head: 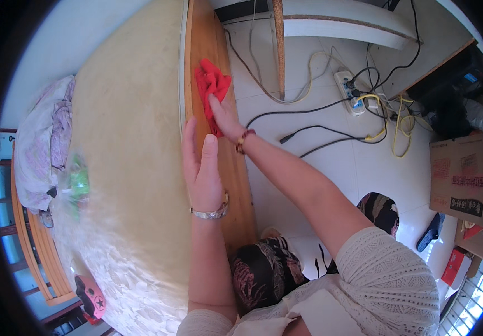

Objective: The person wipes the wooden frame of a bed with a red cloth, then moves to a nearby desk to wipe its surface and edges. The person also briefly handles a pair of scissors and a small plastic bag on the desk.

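My right hand [223,117] presses a crumpled red cloth [212,82] against the wooden side board of a bed [237,201]. Part of the cloth hangs below the fingers, and the fingertips are hidden in its folds. Nearer to me, my left hand [202,172] is raised at the mattress edge with thumb and fingers apart, holding nothing. Whether it touches the board's upper edge I cannot tell. Left of both hands spreads the beige mattress [132,126].
On the tiled floor lie a white power strip [349,92] and tangled cables [405,126]. A cardboard box [462,180] and a dark slipper [431,232] are at the right. Bunched bedding [42,147] and a green plastic-wrapped item [79,180] rest on the bed's far side.
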